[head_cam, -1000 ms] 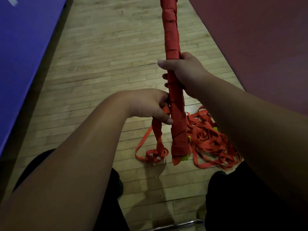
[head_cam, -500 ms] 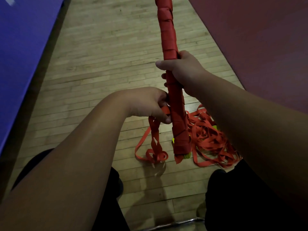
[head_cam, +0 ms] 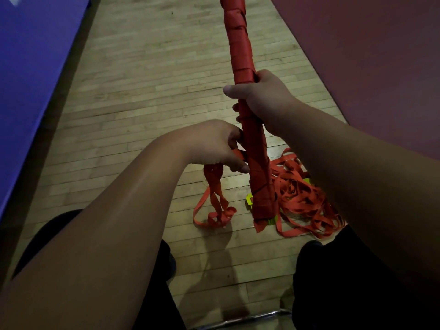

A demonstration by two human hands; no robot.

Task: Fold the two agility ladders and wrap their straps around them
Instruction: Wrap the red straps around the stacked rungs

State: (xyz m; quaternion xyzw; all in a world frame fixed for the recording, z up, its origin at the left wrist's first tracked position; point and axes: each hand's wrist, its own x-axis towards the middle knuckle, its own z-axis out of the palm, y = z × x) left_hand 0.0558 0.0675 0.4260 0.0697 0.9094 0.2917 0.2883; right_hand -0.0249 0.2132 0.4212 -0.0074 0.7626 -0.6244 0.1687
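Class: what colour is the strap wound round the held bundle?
Red-orange strap, clearest in the head view.

The ladder bundle (head_cam: 258, 177) stands between a trailing strap (head_cam: 215, 191), left, and a tangled heap (head_cam: 300, 194), right.

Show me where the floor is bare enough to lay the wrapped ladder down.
Bare floor runs wide between the blue mat and the ladder, ahead of the left hand. Crowded: the strap pile right of the ladder's lower end, and the strap tail hanging from the left hand.
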